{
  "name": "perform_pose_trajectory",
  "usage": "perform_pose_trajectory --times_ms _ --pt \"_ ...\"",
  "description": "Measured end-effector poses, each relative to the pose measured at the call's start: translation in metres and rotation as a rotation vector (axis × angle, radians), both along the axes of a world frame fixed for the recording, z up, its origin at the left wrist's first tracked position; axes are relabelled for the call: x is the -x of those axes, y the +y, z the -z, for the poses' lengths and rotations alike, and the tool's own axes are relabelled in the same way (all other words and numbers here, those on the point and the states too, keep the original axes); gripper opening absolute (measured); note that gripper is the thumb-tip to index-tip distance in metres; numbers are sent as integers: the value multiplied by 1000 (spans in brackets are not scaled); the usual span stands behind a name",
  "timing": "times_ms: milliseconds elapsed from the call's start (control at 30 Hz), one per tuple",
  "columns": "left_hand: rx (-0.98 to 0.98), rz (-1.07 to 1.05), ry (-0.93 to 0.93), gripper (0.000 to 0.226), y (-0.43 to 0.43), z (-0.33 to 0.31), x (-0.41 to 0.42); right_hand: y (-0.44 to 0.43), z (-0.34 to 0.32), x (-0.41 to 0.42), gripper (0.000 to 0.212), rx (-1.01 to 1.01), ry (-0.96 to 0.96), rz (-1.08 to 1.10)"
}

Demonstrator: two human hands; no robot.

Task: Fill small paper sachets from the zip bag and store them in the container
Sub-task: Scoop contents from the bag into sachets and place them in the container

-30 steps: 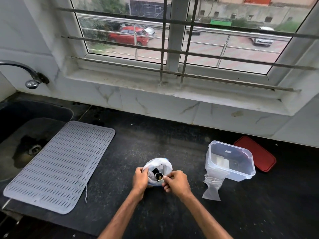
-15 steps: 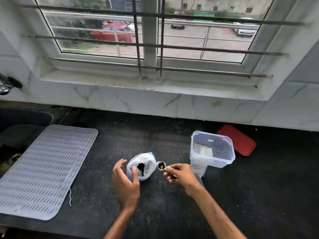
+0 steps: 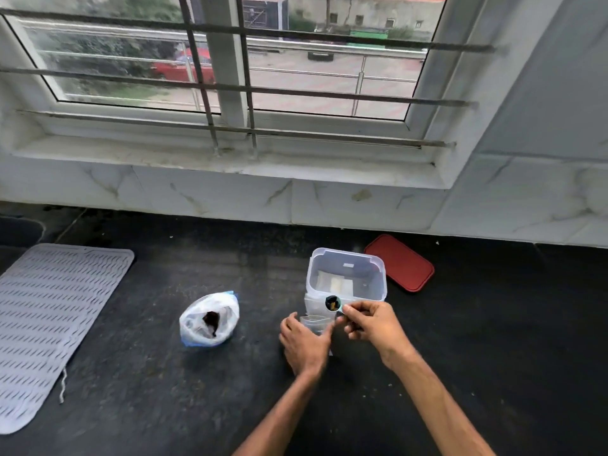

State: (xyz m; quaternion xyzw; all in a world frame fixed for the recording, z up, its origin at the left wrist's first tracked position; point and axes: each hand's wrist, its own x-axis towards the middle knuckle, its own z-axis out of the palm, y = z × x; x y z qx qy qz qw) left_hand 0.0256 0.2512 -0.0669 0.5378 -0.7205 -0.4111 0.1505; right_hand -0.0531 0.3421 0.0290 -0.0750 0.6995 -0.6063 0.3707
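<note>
On the black counter the zip bag (image 3: 210, 319) stands open with dark contents inside, left of both hands. My right hand (image 3: 370, 319) pinches a small spoon (image 3: 333, 303) that carries a dark scoop, held just in front of the clear plastic container (image 3: 378, 274). My left hand (image 3: 304, 340) grips a small translucent paper sachet (image 3: 315, 323), its mouth up, right below the spoon. Pale sachets lie inside the container.
The red lid (image 3: 399, 262) lies behind and to the right of the container. A grey ribbed drying mat (image 3: 49, 320) covers the counter at far left. The tiled wall and window sill run along the back.
My right hand carried the loaded spoon from the zip bag rightward to the container's front. My left hand let go of the bag and now holds a sachet under the spoon.
</note>
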Motion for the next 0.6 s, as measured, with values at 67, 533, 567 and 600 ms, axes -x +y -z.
perform_pose_trajectory --times_ms 67,533,567,600 --pt "-1 -52 48 60 4 2 6 8 0 8 16 -3 12 -10" --pt "123 104 477 55 30 -19 -11 12 9 28 12 -219 433 -329" --pt "135 109 484 55 31 -21 -9 12 9 29 12 -249 497 -352" --pt "148 119 486 55 31 -22 -8 12 8 28 11 -288 584 -372"
